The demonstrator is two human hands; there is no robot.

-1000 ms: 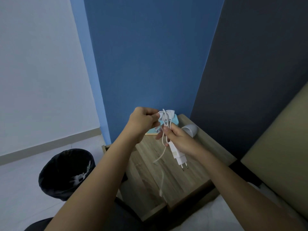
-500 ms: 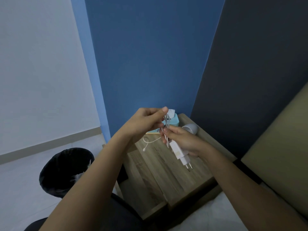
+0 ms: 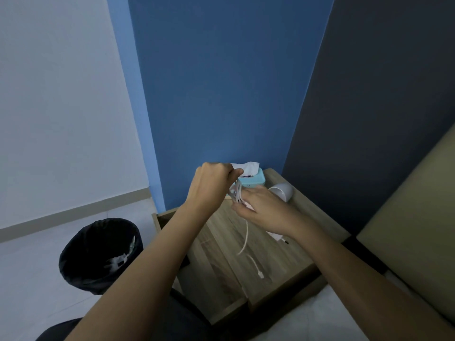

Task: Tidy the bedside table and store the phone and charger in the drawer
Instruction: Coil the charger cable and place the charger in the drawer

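Charger cable [image 3: 246,236] looped between left hand [image 3: 211,184], right hand [image 3: 264,207].

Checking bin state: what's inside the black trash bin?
Inside the black trash bin: a dark liner and some pale crumpled scraps near the right wall. The bottom is too dark to see.

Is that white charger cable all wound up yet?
Partly: loops of the cable sit between both hands, but its tail hangs loose.

White cable [image 3: 243,238], turquoise tissue box [image 3: 256,181], wood-grain table [image 3: 283,262], black bin [image 3: 98,254], blue wall [image 3: 221,82].
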